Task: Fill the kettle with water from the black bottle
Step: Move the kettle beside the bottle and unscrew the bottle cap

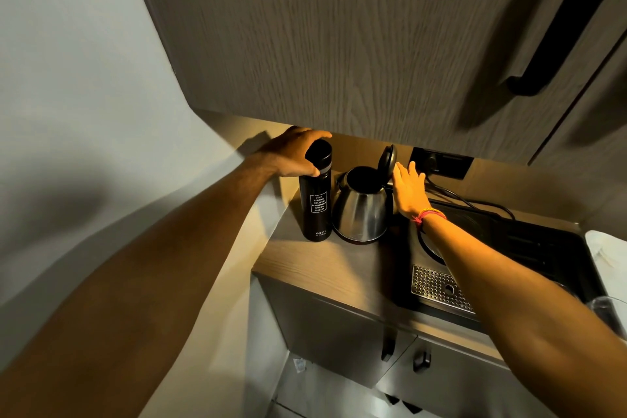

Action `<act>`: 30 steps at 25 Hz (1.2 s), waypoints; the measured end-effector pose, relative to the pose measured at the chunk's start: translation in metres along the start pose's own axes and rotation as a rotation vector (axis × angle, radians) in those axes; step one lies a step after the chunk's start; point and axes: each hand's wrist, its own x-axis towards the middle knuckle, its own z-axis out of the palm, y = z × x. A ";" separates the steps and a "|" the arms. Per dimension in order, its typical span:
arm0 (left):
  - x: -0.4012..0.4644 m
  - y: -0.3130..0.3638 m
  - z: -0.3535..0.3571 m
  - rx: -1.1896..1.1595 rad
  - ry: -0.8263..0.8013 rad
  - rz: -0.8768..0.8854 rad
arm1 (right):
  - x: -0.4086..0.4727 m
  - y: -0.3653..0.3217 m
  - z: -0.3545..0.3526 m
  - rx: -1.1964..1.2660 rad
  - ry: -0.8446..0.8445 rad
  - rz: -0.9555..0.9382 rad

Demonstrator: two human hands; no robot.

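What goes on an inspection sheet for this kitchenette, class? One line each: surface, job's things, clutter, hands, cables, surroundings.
Surface: wooden counter, lit from above.
Job's things: black bottle upright, cap on; steel kettle beside it, lid flipped open.
Clutter: drinking glass at right edge.
Hands: left hand grips the bottle top; right hand at the kettle handle, fingers open.
Cables: black cord behind the dark sink.
Surroundings: wall socket, cabinet overhead.

A black bottle (pixel 315 200) stands on the desk (pixel 305 258), just beside a shiny kettle (pixel 360 212). The left hand (pixel 293 154) is wrapped around the top of the bottle. The kettle's lid (pixel 388 159) stands open. The right hand (pixel 409 190) is flat by the kettle's handle side, fingers spread. A black sink (pixel 509 248) sits to the right.
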 end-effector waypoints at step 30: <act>-0.046 -0.021 0.037 0.328 0.519 -0.244 | 0.001 0.003 0.001 0.006 0.026 -0.029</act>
